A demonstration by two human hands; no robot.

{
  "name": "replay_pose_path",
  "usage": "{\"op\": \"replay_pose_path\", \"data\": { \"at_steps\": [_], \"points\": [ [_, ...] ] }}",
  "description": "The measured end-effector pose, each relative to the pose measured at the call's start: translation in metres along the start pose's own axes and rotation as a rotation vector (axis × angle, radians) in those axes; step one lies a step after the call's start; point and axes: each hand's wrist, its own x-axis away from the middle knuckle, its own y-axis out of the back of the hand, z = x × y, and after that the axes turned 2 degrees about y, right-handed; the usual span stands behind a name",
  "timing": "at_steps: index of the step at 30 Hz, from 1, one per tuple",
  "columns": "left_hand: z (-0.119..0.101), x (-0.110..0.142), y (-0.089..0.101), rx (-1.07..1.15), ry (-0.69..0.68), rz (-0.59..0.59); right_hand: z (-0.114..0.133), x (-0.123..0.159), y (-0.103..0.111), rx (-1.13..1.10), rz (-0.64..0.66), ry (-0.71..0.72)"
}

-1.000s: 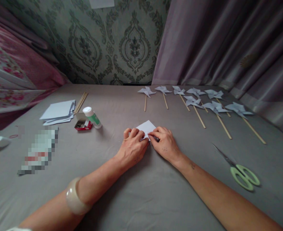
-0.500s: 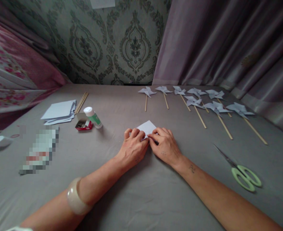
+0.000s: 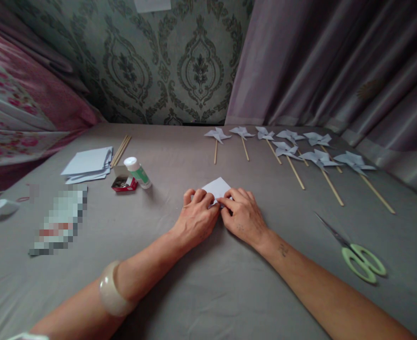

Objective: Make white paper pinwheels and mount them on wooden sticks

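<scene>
A small white sheet of paper [image 3: 217, 187] lies on the grey cloth, one corner pointing away from me. My left hand [image 3: 198, 213] bends its fingers over the paper's near left side. From the right, my right hand [image 3: 242, 212] pinches the near edge, its thumb and index finger close to my left fingertips. Both hands hide the near part of the paper, so I cannot tell how it is folded there. A pale bangle [image 3: 113, 289] sits on my left forearm.
Several paper pinwheels [image 3: 285, 149] on sticks lie at the back right. Green-handled scissors [image 3: 363, 262] rest at right. At left are a glue stick [image 3: 139, 174], a small red box [image 3: 123, 183] of metal bits, wooden sticks [image 3: 122, 150], stacked paper [image 3: 88, 161] and a blurred-out packet [image 3: 61, 219].
My right fingertips have shifted very slightly at the paper's near edge. My left hand and the paper look the same; the whole view has moved a touch.
</scene>
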Motion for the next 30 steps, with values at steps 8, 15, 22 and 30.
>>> {"op": "replay_pose_path", "data": {
  "at_steps": [8, 15, 22, 30],
  "points": [
    [-0.001, 0.0, 0.001, 0.002, 0.005, 0.009, 0.001, 0.0, 0.001, 0.021, 0.014, 0.003],
    [-0.001, 0.0, 0.001, -0.002, 0.0, 0.006, 0.001, 0.0, 0.001, 0.047, 0.029, 0.019],
    [-0.001, -0.001, 0.003, -0.005, 0.004, 0.009, 0.004, -0.002, 0.005, 0.115, 0.078, 0.061],
    [-0.002, -0.001, 0.003, 0.042, 0.017, 0.0, 0.006, -0.01, 0.01, 0.168, 0.172, 0.122]
  ]
}}
